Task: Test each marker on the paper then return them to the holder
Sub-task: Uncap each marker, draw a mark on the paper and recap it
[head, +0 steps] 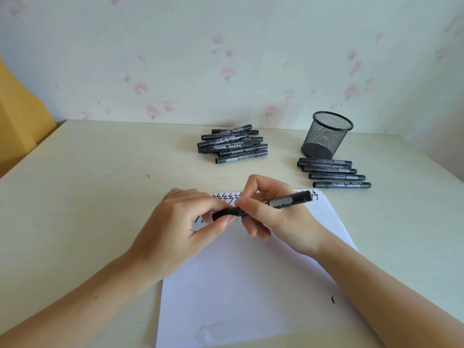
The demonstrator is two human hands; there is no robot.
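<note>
Paper [238, 297] nearest; both hands' fingers [223, 222] pinch marker [286, 198].

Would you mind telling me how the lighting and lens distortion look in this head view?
Head view: soft, even light with faint shadows; wide-angle bending curves the table edges and tilts the mesh holder; slight blur softens the marker print.

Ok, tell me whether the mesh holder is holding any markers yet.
Apparently empty: the mesh holder stands upright, nothing shows above its rim or through the mesh. Markers lie on the table.
</note>
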